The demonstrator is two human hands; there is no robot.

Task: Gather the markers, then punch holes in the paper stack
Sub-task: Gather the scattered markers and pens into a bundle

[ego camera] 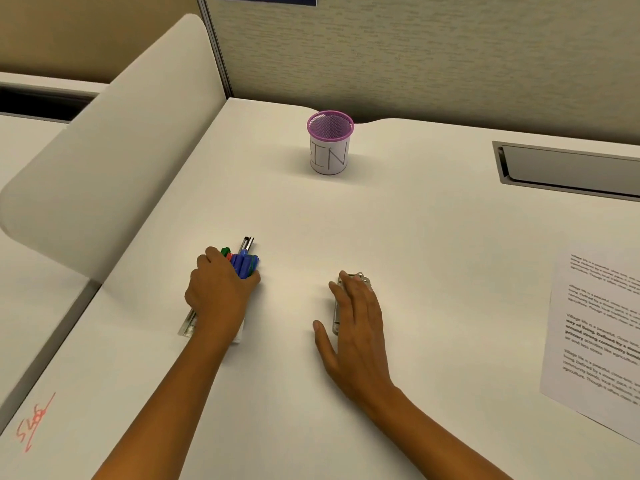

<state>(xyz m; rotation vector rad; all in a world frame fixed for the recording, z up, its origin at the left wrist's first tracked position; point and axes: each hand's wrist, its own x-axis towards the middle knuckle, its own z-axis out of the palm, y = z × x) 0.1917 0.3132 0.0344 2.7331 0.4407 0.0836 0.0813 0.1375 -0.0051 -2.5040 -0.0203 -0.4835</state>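
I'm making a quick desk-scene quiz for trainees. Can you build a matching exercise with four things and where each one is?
Things:
1. bundle of coloured markers
2. small silver metal hole punch
3. purple mesh cup labelled BIN
4. printed white paper sheet

Places:
A. at the desk's right edge
B. gripped in the left hand
C. standing alone at the back of the desk
D. under the flat right hand

Pairs: 1-B, 2-D, 3-C, 4-A
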